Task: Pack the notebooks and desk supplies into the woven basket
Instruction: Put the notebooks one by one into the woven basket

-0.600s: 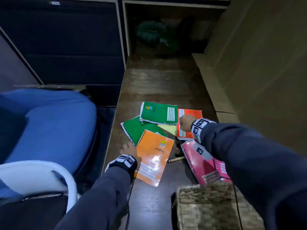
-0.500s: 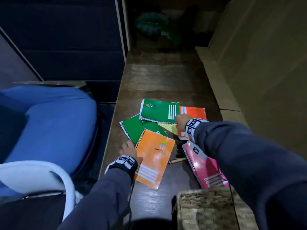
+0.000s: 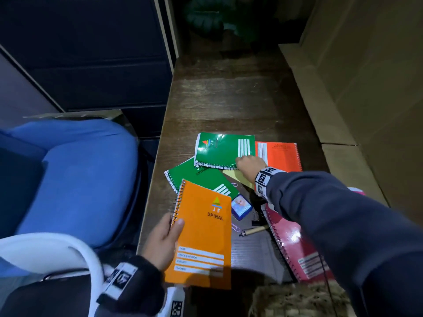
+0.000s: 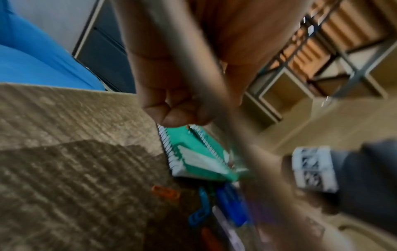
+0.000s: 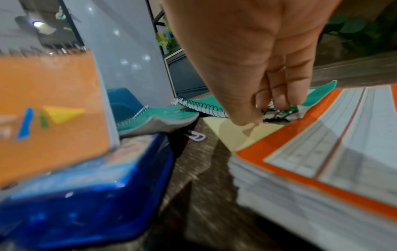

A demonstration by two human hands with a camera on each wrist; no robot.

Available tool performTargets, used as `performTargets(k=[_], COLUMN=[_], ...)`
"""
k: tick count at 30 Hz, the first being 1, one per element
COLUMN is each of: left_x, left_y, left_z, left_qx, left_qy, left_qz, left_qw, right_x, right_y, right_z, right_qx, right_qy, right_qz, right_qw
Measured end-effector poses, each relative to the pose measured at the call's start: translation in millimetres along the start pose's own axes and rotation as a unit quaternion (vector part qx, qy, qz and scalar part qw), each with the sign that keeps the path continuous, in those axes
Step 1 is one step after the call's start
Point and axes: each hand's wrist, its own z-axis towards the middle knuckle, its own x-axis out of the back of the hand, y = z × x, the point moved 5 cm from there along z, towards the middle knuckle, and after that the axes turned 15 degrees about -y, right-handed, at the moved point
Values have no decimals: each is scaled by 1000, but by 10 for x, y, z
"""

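My left hand [image 3: 174, 227] grips the orange spiral notebook [image 3: 203, 234] by its left edge, thumb on the cover, and holds it lifted above the desk's near left. My right hand [image 3: 240, 162] pinches the bottom right spiral corner of the far green notebook [image 3: 222, 148]; in the right wrist view its fingers [image 5: 277, 101] curl over the wire. A second green notebook [image 3: 196, 179], a red-orange notebook [image 3: 280, 156] and a pink notebook [image 3: 295, 245] lie on the desk. The woven basket [image 3: 295, 300] stands at the near edge, partly hidden by my right sleeve.
A small blue box [image 3: 241, 207], a pen [image 3: 254, 231], a yellow sticky note [image 3: 238, 178], a binder clip and paper clips [image 3: 235, 227] lie between the notebooks. A blue chair [image 3: 75, 179] stands left of the desk. Cardboard panels [image 3: 343, 88] line the right side.
My left hand has taken hold of the orange notebook and lifted it toward me, uncovering the blue box. My right hand has shifted left to the far green notebook's corner.
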Motion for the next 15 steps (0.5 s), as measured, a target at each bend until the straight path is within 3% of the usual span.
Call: performTargets(k=[5,10,15], left_x=[85,45,-68], left_y=[6,-56,-120], left_z=[-320,-473,-609], left_qx=[-21,-12,24], left_qy=[36,36,54], left_qz=[-74,-34,-3], left_qw=[996,999,998], right_x=[138,29,23], right_y=[50,-43,-128], right_z=[-122,78,179], right_qx=[6,1,15], right_qy=[32,-72,-106], right_qz=[16,30,-22], right_qw=[999,997,994])
